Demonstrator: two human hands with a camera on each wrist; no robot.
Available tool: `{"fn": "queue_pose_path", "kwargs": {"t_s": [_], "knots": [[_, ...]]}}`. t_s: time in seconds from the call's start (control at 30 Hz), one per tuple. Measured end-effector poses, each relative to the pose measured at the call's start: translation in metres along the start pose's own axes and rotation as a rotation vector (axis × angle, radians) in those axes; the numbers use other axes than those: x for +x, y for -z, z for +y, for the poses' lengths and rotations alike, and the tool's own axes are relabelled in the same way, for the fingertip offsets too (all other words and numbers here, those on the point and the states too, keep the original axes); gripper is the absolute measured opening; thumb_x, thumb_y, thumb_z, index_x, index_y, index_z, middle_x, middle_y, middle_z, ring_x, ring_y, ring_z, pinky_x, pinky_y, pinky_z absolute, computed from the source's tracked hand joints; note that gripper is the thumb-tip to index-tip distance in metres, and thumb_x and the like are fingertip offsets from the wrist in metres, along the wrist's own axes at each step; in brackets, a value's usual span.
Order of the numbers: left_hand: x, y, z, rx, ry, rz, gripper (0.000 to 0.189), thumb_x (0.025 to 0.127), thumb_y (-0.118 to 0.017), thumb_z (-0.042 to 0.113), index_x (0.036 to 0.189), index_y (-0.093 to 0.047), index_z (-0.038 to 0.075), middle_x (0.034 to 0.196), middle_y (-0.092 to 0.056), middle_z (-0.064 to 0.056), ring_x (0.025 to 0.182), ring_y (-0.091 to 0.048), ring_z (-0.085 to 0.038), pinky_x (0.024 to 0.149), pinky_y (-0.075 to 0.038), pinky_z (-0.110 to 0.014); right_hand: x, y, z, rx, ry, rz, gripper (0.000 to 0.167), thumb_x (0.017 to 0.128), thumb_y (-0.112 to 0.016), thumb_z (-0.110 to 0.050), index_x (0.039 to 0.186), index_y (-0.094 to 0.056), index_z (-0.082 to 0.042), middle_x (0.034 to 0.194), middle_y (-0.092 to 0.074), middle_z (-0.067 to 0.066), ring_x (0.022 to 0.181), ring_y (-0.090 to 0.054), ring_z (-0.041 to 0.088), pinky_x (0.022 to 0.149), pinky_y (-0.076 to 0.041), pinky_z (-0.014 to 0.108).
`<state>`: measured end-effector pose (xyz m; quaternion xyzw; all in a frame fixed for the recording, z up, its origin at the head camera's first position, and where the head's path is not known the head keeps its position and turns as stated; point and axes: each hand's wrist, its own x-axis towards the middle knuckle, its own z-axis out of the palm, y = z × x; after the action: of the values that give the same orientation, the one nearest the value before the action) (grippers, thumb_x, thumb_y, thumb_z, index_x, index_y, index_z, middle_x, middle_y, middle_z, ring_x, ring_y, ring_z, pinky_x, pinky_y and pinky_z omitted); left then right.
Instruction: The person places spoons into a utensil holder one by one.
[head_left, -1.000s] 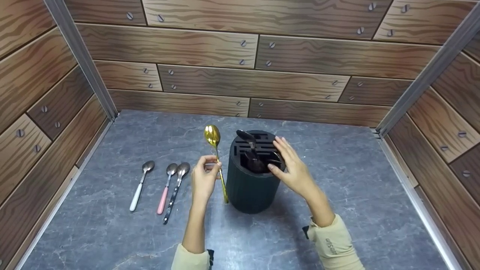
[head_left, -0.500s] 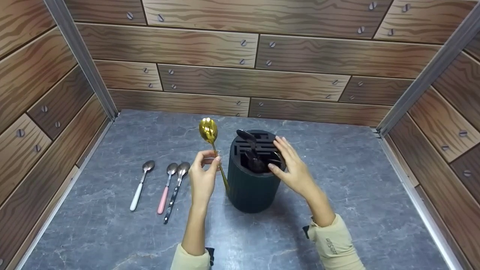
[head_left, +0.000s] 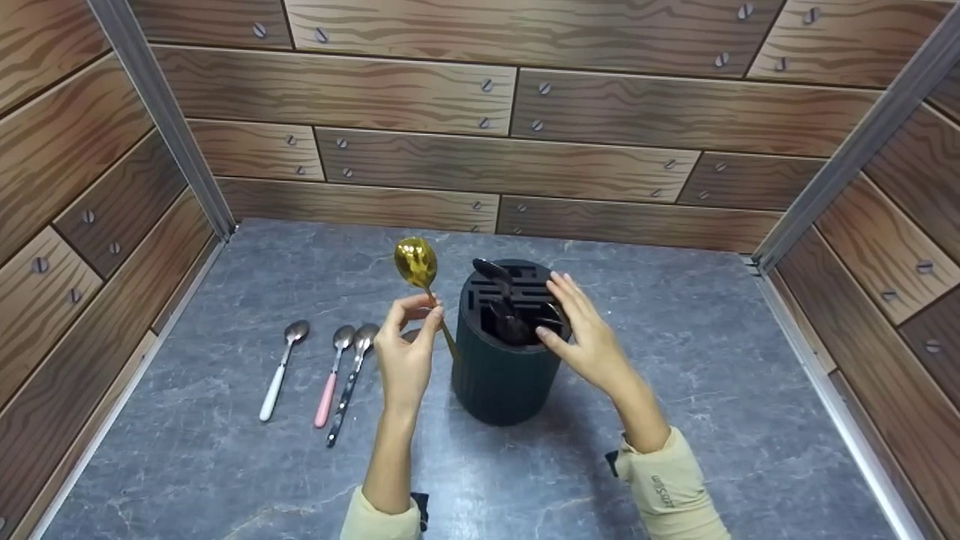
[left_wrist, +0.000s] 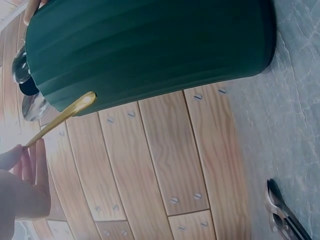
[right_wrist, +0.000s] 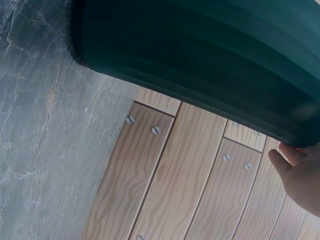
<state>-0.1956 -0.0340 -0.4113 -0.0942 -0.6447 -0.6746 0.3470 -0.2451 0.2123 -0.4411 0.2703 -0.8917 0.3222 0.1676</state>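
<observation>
My left hand (head_left: 405, 358) pinches a gold spoon (head_left: 415, 261) by its handle, between thumb and fingers. The bowl points up and away; the handle end slants down beside a dark green ribbed utensil holder (head_left: 506, 386). In the left wrist view that handle end (left_wrist: 82, 103) shows in front of the green wall; whether it touches cannot be told. Black spoons (head_left: 491, 270) stick out of the holder's slotted black top (head_left: 525, 289). My right hand (head_left: 589, 341) rests on the holder's right rim, fingers spread, thumb at the front opening.
Left of the holder lie a white-handled spoon (head_left: 281, 371), a pink-handled spoon (head_left: 330, 382) and a black-and-white-handled spoon (head_left: 351, 386) on the grey marbled table (head_left: 742, 412). A small greyish shape shows behind the left fingers. Wood-patterned walls (head_left: 480, 97) enclose the table.
My left hand has raised the gold spoon and shifted slightly left, so its handle end stands higher beside the holder. The right hand and the holder have stayed put.
</observation>
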Motion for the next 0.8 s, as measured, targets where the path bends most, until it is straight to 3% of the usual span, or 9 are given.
{"fn": "queue_pose_path", "kwargs": {"t_s": [0.13,0.47,0.63,0.8], "knots": [[-0.001,0.000,-0.009,-0.017,-0.038,0.014,0.011,0.081,-0.066,-0.005,0.090,-0.062,-0.006,0.086,-0.065,-0.012,0.077,-0.060,-0.017,0.062,-0.052,-0.029,0.001,0.000,0.000,0.001,0.003,-0.001,0.063,0.088,-0.057,-0.035,0.141,-0.036,-0.007,0.148,-0.026,0.003,0.135,-0.017,0.022,0.100,-0.026,0.053],[-0.001,-0.002,0.001,-0.039,-0.206,0.076,0.012,0.077,-0.066,-0.011,0.086,-0.061,-0.005,0.087,-0.063,-0.009,0.080,-0.061,-0.018,0.061,-0.052,-0.031,0.001,0.000,-0.002,0.012,0.009,0.001,0.063,0.089,-0.056,-0.035,0.141,-0.036,-0.007,0.148,-0.026,0.004,0.136,-0.016,0.020,0.100,-0.026,0.053],[-0.001,-0.005,0.009,-0.085,-0.238,0.105,0.014,0.075,-0.066,-0.015,0.084,-0.060,-0.007,0.088,-0.063,-0.010,0.083,-0.062,-0.018,0.064,-0.052,-0.030,0.001,0.000,-0.001,0.024,0.018,0.009,0.063,0.089,-0.057,-0.034,0.141,-0.036,-0.005,0.148,-0.027,0.005,0.135,-0.019,0.027,0.100,-0.025,0.053],[-0.001,-0.010,0.014,-0.124,-0.245,0.112,0.014,0.074,-0.066,-0.017,0.083,-0.060,-0.008,0.087,-0.064,-0.010,0.081,-0.062,-0.017,0.065,-0.052,-0.029,0.000,0.000,-0.001,0.023,0.007,0.013,0.062,0.088,-0.057,-0.034,0.140,-0.037,-0.006,0.147,-0.028,0.005,0.135,-0.019,0.026,0.099,-0.026,0.054]]}}
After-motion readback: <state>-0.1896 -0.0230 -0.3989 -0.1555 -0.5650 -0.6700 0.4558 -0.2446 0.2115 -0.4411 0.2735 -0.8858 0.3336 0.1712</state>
